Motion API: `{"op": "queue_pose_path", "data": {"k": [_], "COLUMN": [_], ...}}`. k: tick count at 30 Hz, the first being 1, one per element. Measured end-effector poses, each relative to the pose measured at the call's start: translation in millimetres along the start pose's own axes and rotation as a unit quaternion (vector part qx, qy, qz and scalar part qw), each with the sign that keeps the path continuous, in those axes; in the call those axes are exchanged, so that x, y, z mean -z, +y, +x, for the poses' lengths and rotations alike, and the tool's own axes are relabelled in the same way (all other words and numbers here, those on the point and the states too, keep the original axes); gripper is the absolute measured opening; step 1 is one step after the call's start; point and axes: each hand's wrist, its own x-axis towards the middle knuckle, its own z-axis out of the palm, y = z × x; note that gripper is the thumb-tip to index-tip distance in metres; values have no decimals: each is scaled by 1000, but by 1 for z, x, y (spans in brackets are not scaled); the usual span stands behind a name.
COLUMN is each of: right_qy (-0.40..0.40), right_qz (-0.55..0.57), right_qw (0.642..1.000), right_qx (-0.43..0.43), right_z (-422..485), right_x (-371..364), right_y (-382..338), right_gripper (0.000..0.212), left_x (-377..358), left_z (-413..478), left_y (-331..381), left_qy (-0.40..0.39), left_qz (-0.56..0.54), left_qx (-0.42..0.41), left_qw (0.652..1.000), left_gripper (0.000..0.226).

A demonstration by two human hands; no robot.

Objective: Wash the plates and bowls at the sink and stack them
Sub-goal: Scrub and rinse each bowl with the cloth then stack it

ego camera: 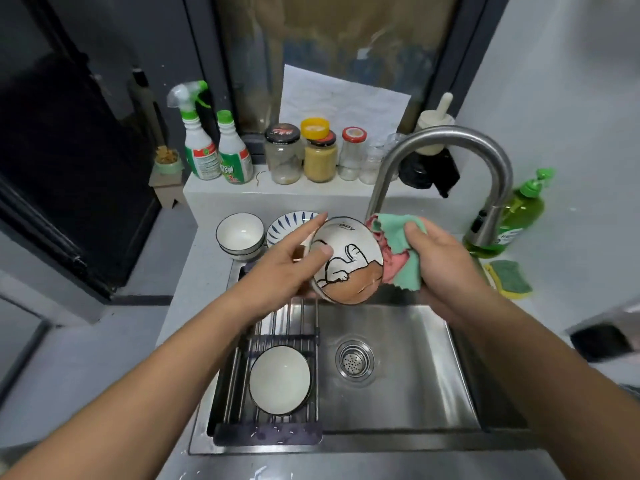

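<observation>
My left hand [294,261] holds a white bowl with a brown cartoon drawing [349,268] above the back of the steel sink [415,375], thumb inside its rim and forefinger along the edge. The bowl tilts toward me. My right hand [446,261] grips a green and pink cloth [401,251] against the bowl's right rim. A plain white bowl [280,379] lies on the wire rack [242,368] across the sink's left side. Behind the sink, two stacked white bowls [239,236] stand next to a blue-striped plate [284,226] on the counter.
The curved steel tap [450,140] arches over the sink at the right. A green soap bottle [519,213] and a green sponge [510,277] sit right of it. Jars [318,154] and spray bottles [214,147] line the ledge behind. The drain [355,360] is at the sink's middle.
</observation>
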Motion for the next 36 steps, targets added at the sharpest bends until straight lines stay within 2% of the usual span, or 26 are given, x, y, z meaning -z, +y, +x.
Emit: {"op": "queue_pose_path", "data": {"k": [3, 7, 11, 13, 16, 21, 24, 28, 32, 36], "right_qy": [3, 7, -1, -4, -7, -36, -46, -118, -198, -179], "right_qz": [-13, -5, 2, -10, -29, -117, -264, -455, -538, -613], "right_qw": [999, 997, 995, 993, 990, 968, 919, 809, 735, 638], "right_qx": [45, 73, 104, 121, 140, 217, 290, 352, 362, 430], "right_z": [-2, -7, -14, -17, -23, -25, -35, -35, -39, -38], "right_x": [21, 45, 64, 69, 78, 89, 94, 96, 105, 113], "right_y": [-23, -43, -60, -65, -66, -60, -64, -56, -46, -51], "right_gripper": [26, 24, 28, 32, 30, 29, 32, 41, 64, 71], "left_x": [-12, -31, -52, -59, -72, -101, -121, -133, -134, -132], "left_z": [15, 28, 31, 32, 33, 27, 19, 11, 5, -1], "left_y": [27, 53, 81, 89, 95, 100, 106, 112, 119, 117], "left_qy": [48, 42, 65, 74, 90, 108, 110, 110, 111, 120], "left_qz": [123, 159, 238, 263, 247, 138, 64, -28, -82, -94], "left_qx": [-64, -110, -182, -191, -174, -108, -58, 3, 42, 38], "left_qw": [989, 980, 952, 943, 949, 979, 990, 994, 990, 988], "left_gripper": [50, 39, 27, 27, 27, 16, 21, 39, 45, 38]}}
